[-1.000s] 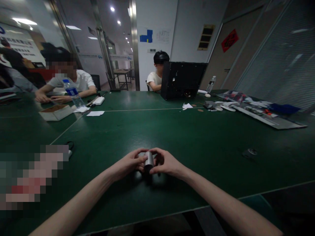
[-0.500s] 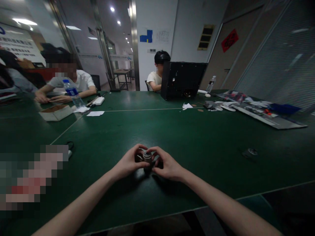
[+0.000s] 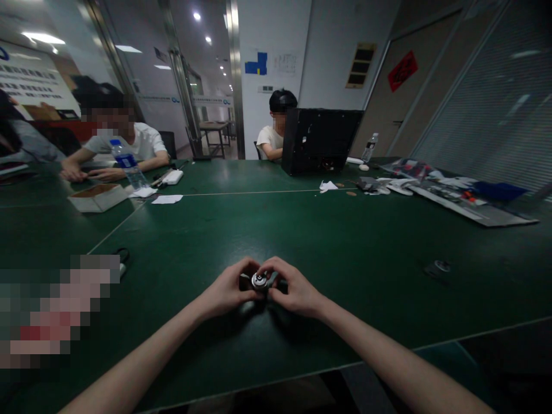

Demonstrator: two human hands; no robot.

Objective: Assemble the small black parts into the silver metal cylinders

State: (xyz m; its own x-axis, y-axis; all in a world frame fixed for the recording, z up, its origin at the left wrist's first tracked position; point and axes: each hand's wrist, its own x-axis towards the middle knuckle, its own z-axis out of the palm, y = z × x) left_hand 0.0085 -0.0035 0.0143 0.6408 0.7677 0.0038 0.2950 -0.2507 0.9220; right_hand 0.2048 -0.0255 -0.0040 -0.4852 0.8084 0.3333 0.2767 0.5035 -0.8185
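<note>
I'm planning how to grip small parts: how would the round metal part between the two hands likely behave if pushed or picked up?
The round metal part is probably stiff, given its hard-looking, silvery rim. That metallic sheen suggests it may be heavy for its size. Its circular outline could let it roll if laid sideways on the flat green table.

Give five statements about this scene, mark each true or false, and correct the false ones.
1. The left hand and right hand are at a small metal cylinder. True.
2. The hands are over a white surface. False: the table is green.
3. A blue-capped bottle stands near an open box. True.
4. Nobody sits across the table. False: a person in white sits far left.
5. A red sign hangs on the brown door. True.
</note>
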